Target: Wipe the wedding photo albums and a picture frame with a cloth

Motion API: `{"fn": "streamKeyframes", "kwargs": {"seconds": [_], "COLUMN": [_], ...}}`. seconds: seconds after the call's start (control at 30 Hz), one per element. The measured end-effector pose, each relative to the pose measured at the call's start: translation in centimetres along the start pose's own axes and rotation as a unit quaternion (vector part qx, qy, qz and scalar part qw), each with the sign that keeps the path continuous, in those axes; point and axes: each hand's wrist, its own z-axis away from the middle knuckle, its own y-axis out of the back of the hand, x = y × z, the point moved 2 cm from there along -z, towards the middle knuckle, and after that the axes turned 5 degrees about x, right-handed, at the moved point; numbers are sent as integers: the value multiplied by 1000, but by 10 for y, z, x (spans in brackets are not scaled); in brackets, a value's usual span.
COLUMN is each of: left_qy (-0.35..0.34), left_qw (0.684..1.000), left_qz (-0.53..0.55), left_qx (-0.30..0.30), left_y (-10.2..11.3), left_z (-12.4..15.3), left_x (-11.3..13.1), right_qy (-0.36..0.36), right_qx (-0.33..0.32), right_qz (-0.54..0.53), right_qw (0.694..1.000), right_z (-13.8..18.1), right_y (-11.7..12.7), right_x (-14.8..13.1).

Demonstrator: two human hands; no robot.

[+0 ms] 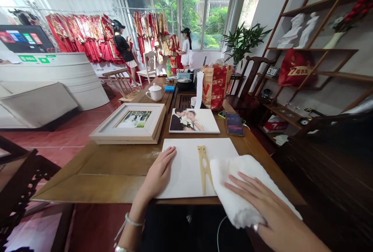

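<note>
A flat white panel (180, 170) lies at the table's near edge. My left hand (160, 170) rests on its left side, fingers stretched out flat and holding nothing. On the panel is a beige two-pronged piece (202, 166) with a cat-eared top and an oval hole. To its right, my right hand (256, 197) holds a folded white towel (233, 166), fingers over its top and the thumb side tucked at its bunched lower edge. The towel covers the panel's right corner and overhangs the table edge. Beyond the panel lies a wedding photo panel (186, 122).
Stacked white picture frames (131, 122) lie at left on the wooden table (110, 170). A phone (234, 124) sits at right. Behind are a lidded white cup (155, 92) and a paper bag (215, 87). Two people stand by red garments at the windows.
</note>
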Motion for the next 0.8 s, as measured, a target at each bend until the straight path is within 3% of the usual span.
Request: {"fn": "streamKeyframes", "kwargs": {"seconds": [0.1, 0.23, 0.4, 0.5, 0.63, 0.8], "left_qy": [1, -2, 0, 0, 0, -5], "left_qw": [1000, 1000, 1000, 1000, 1000, 1000], "left_qz": [0, 3, 6, 8, 10, 16], "left_qx": [3, 4, 3, 2, 3, 9], "left_y": [1, 2, 2, 2, 0, -1], "left_z": [0, 1, 1, 1, 0, 1], "left_x": [0, 0, 0, -1, -2, -2], "right_qy": [-42, -80, -113, -98, -49, 24], "right_qx": [9, 71, 79, 76, 66, 13], "right_qz": [-17, -2, 57, 59, 54, 31], "right_qw": [999, 994, 989, 990, 995, 999], "right_z": [-13, -60, -123, -141, -127, -64], "right_y": [9, 6, -10, -20, -29, -21], "right_x": [17, 25, 4, -18, -46, -62]}}
